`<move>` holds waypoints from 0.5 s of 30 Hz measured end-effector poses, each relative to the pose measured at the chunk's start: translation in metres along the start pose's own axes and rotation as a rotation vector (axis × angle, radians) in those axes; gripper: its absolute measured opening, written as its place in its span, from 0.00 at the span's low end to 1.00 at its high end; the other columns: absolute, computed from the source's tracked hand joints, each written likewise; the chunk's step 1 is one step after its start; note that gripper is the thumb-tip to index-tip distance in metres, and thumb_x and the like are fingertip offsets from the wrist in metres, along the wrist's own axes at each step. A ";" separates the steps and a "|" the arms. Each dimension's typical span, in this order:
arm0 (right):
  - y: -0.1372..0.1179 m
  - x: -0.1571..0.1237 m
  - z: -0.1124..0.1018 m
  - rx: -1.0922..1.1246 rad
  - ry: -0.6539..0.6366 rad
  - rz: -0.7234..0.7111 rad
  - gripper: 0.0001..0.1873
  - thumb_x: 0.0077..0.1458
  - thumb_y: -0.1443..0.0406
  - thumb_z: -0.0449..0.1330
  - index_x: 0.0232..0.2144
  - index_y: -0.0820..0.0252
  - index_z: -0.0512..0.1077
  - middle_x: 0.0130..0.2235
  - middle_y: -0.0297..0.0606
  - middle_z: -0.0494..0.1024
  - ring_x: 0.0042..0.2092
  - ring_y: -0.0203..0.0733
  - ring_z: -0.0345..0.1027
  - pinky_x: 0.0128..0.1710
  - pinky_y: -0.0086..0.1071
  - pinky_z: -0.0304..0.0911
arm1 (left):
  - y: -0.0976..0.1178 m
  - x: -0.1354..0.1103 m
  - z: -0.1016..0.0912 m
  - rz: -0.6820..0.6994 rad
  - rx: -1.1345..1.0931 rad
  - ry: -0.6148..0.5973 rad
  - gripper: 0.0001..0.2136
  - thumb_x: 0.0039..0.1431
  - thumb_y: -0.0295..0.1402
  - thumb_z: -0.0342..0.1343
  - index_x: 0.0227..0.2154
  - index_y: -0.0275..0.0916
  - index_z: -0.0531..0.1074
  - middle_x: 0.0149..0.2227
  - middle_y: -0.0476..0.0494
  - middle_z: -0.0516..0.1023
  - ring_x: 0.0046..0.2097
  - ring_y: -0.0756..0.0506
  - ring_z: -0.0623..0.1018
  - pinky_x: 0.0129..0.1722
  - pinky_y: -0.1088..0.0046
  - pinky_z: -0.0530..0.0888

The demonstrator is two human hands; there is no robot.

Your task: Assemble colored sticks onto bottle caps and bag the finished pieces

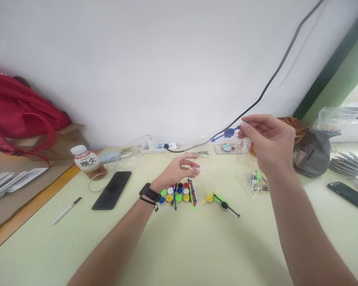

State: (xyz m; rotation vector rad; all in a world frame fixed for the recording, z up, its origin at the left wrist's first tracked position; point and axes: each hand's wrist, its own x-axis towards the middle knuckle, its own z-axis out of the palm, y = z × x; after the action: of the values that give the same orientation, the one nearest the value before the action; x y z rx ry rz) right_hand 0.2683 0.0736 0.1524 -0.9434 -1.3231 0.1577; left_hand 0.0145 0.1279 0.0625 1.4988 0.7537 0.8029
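My right hand (267,141) is raised above the table and pinches a blue stick with a blue disc (229,133) on it. My left hand (181,169), with a black watch on its wrist, hovers with curled fingers that hold the edge of a clear plastic bag (209,167). Just below it lies a cluster of small coloured discs and sticks (177,194). A yellow, green and black disc-and-stick piece (219,200) lies to the right of the cluster.
A black phone (111,190), a drink bottle (88,162) and a white pen (66,210) lie at the left. A power strip (158,147) with a black cable sits by the wall. Another phone (349,195) and a grey bag (314,153) are at the right.
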 end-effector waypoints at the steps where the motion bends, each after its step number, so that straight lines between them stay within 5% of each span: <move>1: 0.000 0.000 0.000 0.005 -0.006 0.005 0.10 0.59 0.57 0.67 0.41 0.53 0.79 0.34 0.38 0.81 0.33 0.45 0.78 0.34 0.40 0.77 | -0.003 0.001 -0.002 0.016 0.090 0.010 0.30 0.50 0.41 0.74 0.55 0.41 0.74 0.47 0.35 0.82 0.43 0.40 0.84 0.47 0.60 0.79; 8: 0.004 -0.005 0.008 -0.178 -0.049 -0.034 0.09 0.58 0.59 0.66 0.40 0.56 0.80 0.32 0.37 0.82 0.32 0.44 0.78 0.34 0.37 0.76 | -0.020 0.006 -0.007 0.013 0.255 -0.013 0.22 0.54 0.45 0.70 0.48 0.37 0.77 0.43 0.35 0.84 0.44 0.38 0.84 0.45 0.62 0.80; 15: 0.007 -0.012 0.015 -0.394 -0.106 -0.140 0.06 0.59 0.64 0.62 0.38 0.55 0.80 0.32 0.37 0.83 0.33 0.44 0.78 0.38 0.38 0.74 | -0.011 0.001 -0.002 0.031 0.335 -0.085 0.21 0.57 0.45 0.67 0.49 0.39 0.76 0.46 0.36 0.83 0.38 0.40 0.85 0.28 0.72 0.77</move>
State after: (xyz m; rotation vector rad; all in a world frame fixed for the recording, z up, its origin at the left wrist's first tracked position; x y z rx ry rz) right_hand 0.2543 0.0788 0.1381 -1.1794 -1.5460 -0.1704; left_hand 0.0134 0.1303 0.0516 1.8359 0.8319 0.6521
